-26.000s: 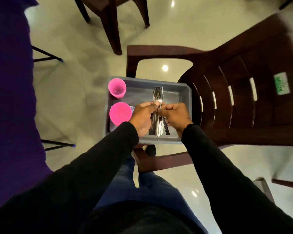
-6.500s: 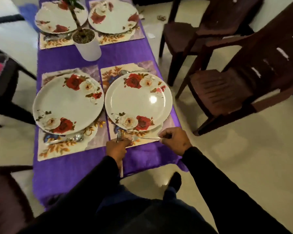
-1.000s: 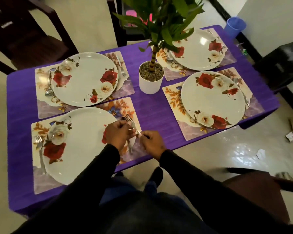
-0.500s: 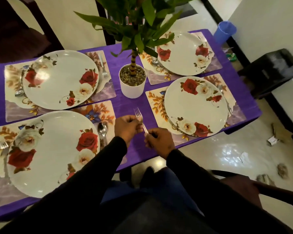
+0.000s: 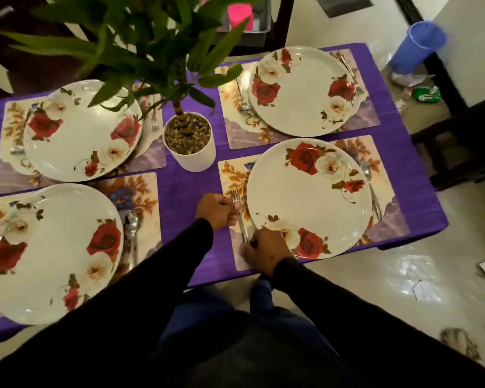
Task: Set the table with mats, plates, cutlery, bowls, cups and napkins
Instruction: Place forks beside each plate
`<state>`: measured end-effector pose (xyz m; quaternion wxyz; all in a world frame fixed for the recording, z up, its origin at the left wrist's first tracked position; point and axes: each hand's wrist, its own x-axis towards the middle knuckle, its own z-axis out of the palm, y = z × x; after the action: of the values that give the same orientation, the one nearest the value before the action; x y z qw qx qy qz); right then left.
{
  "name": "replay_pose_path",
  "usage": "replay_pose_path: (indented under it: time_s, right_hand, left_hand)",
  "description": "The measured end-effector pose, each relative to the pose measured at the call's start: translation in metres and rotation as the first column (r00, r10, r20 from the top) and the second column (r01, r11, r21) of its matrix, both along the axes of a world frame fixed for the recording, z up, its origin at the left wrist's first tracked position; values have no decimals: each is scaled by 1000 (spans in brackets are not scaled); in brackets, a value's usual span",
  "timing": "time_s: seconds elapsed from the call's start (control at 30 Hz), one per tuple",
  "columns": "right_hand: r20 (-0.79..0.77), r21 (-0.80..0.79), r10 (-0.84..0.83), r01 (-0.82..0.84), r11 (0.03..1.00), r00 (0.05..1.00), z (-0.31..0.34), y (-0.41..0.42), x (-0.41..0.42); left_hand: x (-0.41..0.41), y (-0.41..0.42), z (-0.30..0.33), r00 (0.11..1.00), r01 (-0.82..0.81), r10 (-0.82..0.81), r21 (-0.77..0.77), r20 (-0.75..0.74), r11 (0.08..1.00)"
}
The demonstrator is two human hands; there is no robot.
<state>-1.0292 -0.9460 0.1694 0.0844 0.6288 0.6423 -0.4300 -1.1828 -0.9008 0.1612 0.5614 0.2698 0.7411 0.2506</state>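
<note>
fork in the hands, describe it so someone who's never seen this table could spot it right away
Start at the white plant pot mid-table, then go to the near-right plate. The fork lies along that plate's left edge on the mat, tines pointing away. It is the only cutlery held: left hand near the tines, right hand at the handle end.

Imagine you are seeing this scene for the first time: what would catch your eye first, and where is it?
Four white plates with red roses stand out, each on a floral mat on the purple tablecloth. A leafy potted plant in a white pot sits in the middle. At the near right setting, the left hand and right hand hold a fork beside the plate's left edge.
</note>
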Motion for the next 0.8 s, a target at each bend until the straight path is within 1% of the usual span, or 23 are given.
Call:
replay_pose_path:
  time_s: [0.07,0.2,0.43,0.53,0.67,0.8]
  right_hand:
    - [4,23,68,-69,997,998,4,5,1]
    - [-4,-4,179,-179,984,984,4,7,1]
    - [11,-25,153,-153,988,988,3,10,-2]
    - [7,19,148,-148,989,989,6,9,-3]
    - [-42,69,157,-154,986,987,7,3,-2]
    - [-52,86,205,-200,976,977,6,3,-2]
  left_hand:
    - [2,6,-3,998,13,-14,-18,-55,1000]
    - [6,9,-2,992,-12,5,-53,-123,999]
    - [12,14,6,982,-13,-3,-86,-186,996]
    - [15,16,5,982,-37,17,-99,-189,994]
    - [15,18,2,980,-45,21,-122,-197,992]
    - [15,21,2,983,2,-31,-156,-183,988]
